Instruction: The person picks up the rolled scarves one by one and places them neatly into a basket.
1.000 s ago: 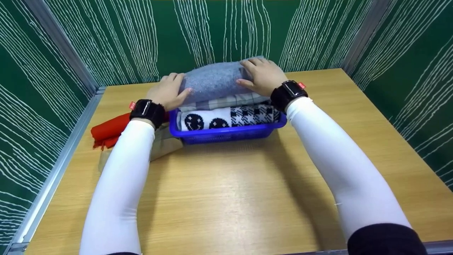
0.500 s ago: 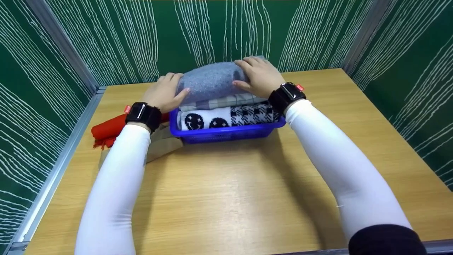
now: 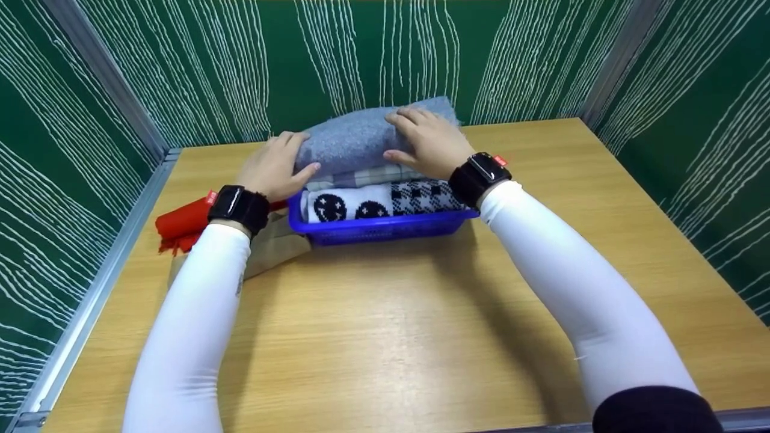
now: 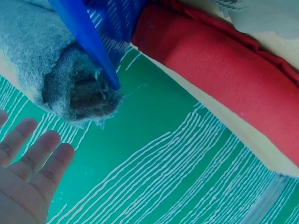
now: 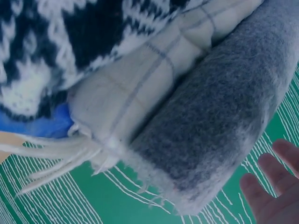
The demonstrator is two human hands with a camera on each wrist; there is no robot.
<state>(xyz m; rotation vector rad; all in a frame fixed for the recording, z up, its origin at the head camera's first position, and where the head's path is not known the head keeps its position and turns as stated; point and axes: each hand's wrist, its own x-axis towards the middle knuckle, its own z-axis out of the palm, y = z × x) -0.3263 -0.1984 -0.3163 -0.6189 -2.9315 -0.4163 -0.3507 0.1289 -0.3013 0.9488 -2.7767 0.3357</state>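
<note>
A wooden table (image 3: pixel 385 337) stands between green walls with white lines (image 3: pixel 180 60), and near its far edge sits a blue basket (image 3: pixel 385 227) filled with rolled textiles. On top of the pile, at the far side of the basket, lies a grey rolled scarf (image 3: pixel 355 139); in front of it is a cream checked roll (image 3: pixel 367 177), and nearest to the person a black-and-white knitted roll (image 3: pixel 385 201) with smiling faces. Left of the basket a red cloth (image 3: pixel 180 224) lies on the table, with a beige cloth (image 3: pixel 274 243) just beside it (partly hidden by the sleeve). The left hand (image 3: pixel 272 165) rests against the left end of the grey rolled scarf, fingers nearly straight and laid on the wool, not curled round it; the left wrist view shows the fingers (image 4: pixel 35 156) spread and relaxed just beside the frayed end of the roll. The right hand (image 3: pixel 424 143) lies flat on the right part of the same roll, fingers extended on top and thumb at its near side, pressing and not pinching.
</note>
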